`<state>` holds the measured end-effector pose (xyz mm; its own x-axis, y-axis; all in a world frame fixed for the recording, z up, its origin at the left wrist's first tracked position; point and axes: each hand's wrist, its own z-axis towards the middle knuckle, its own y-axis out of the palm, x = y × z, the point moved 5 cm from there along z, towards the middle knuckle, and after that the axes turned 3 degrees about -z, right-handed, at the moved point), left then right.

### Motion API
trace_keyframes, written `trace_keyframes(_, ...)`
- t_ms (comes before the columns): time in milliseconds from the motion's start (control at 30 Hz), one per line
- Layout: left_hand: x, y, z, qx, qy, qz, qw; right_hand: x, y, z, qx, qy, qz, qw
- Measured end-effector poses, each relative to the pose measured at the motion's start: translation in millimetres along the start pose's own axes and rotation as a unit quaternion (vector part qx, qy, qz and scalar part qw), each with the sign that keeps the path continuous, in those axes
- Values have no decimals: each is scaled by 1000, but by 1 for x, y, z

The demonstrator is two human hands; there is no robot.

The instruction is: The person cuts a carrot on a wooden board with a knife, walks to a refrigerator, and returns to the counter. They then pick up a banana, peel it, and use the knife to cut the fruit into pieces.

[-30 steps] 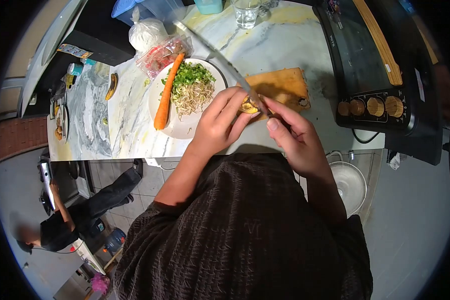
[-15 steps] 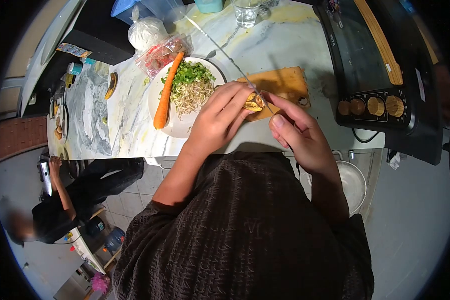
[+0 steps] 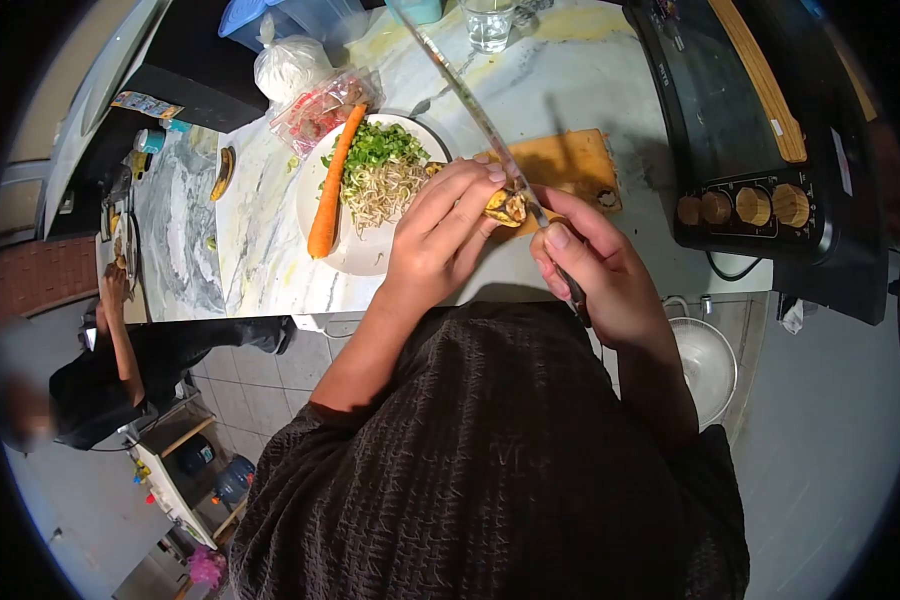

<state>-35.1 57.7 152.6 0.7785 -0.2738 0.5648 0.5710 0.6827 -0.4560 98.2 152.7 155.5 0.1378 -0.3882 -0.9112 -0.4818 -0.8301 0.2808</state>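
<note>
My left hand (image 3: 438, 225) is wrapped round a yellow-and-brown banana (image 3: 507, 207), whose end pokes out past the fingers. A long knife (image 3: 475, 112) is gripped by its dark handle in my right hand (image 3: 600, 265), its blade across the banana's end and pointing up and left. Beneath and behind the hands lies a wooden cutting board (image 3: 573, 165). To the left a white plate (image 3: 360, 262) holds a carrot (image 3: 332, 195), chopped greens (image 3: 382, 150) and bean sprouts (image 3: 378, 192).
A bag of white powder (image 3: 290, 70) and a red-patterned packet (image 3: 320, 112) lie behind the plate. A glass (image 3: 488, 28) stands at the back, an oven (image 3: 750, 150) at the right. Another banana (image 3: 224, 173) lies left; another person (image 3: 100, 385) stands at far left.
The knife in my right hand has turned, showing more of its blade and handle. The other person's hand has moved up to the counter at the left.
</note>
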Motion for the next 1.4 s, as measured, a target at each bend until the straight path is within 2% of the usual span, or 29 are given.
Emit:
trace_keyframes(33, 0, 1, -1, 0, 0, 0, 1000, 1, 0, 0, -12, 8, 40, 999)
trace_keyframes(267, -4, 2, -12, 47, -38, -84, 995, -8, 10, -4, -31, 13, 76, 997)
trace_keyframes(333, -7, 3, -16, 61, -46, -109, 991, -9, 9, -3, -2, 10, 59, 998)
trace_keyframes(400, -8, 0, -17, 105, -29, -155, 982, -9, 4, -4, -3, 8, 72, 997)
trace_keyframes(533, -19, 1, -28, 129, -49, -235, 962, -7, -5, -2, -6, -4, 50, 999)
trace_keyframes(700, -24, 1, -32, 122, -28, -286, 950, 0, -20, -2, 48, -47, 27, 997)
trace_keyframes(767, -29, 3, -38, 128, -121, -341, 923, -1, -26, -3, 96, -60, 35, 993)
trace_keyframes(800, -28, 3, -36, 127, -121, -342, 923, -1, -30, -3, 97, -61, 35, 993)
trace_keyframes(867, -31, 8, -33, 119, -169, -430, 879, 0, -43, -3, 114, -56, 55, 990)
trace_keyframes(1067, -34, 24, -21, 86, -205, -491, 842, 2, -55, -15, 158, -60, -3, 986)
trace_keyframes(1167, -38, 35, -15, 85, -305, -568, 759, 4, -61, -23, 209, -29, -14, 977)
trace_keyframes(1200, -36, 34, -11, 79, -305, -569, 759, 6, -64, -25, 231, -7, -9, 973)
trace_keyframes(1267, -36, 40, -10, 62, -403, -557, 723, 7, -68, -28, 235, 4, -2, 972)
trace_keyframes(1333, -39, 48, -6, 44, -405, -580, 706, 10, -72, -29, 240, 12, 2, 971)
trace_keyframes(1400, -43, 60, -14, 37, -458, -633, 623, 15, -70, -28, 206, -21, 0, 978)
